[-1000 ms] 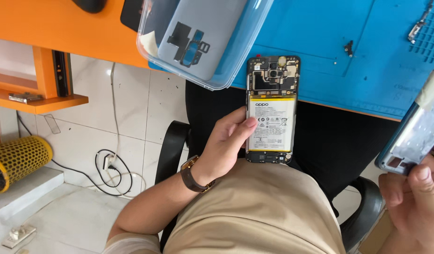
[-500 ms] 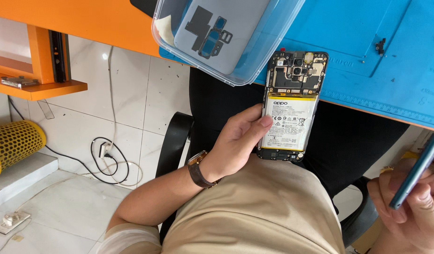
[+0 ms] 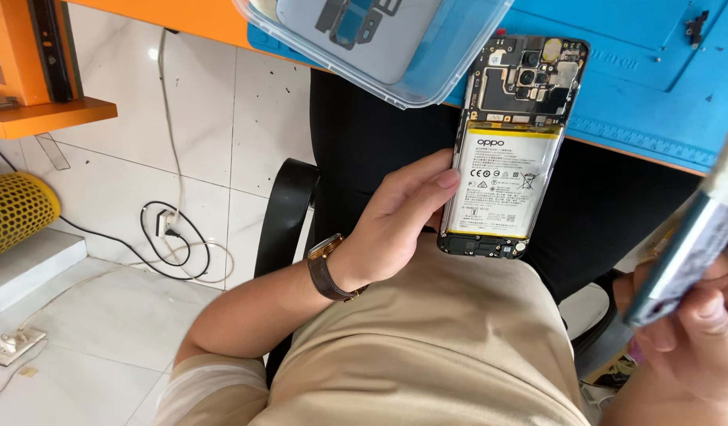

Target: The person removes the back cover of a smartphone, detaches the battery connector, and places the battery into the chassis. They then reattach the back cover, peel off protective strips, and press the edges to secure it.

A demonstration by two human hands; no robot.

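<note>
Bare circuit board and white battery on show; opened phone (image 3: 512,150) held upright in the left hand (image 3: 402,221), back cover off, camera end up by the edge of the blue mat (image 3: 656,95); thumb pressed against the phone's left side, remaining fingers hidden behind it, so the grip clamped on the phone; brown-strapped wristwatch (image 3: 330,268) on that wrist, forearm rising from the lap.

Over at the right edge, right hand (image 3: 695,331) closed around a thin grey-blue panel (image 3: 691,237), tilted and seen almost edge-on, blurred and cut off by the frame; fingers wrapped on its lower end, grip shut on it; well apart from the phone.

Above the phone, clear plastic tray (image 3: 427,71) jutting out past the orange surface (image 3: 174,16), a grey flat part (image 3: 364,31) with dark pieces lying inside; tray corner just beside the phone's top.

Beneath all this, beige shirt and black chair armrest (image 3: 289,205); on the white tiled floor, coiled cable (image 3: 170,237) and yellow perforated cylinder (image 3: 16,209) at the left.
</note>
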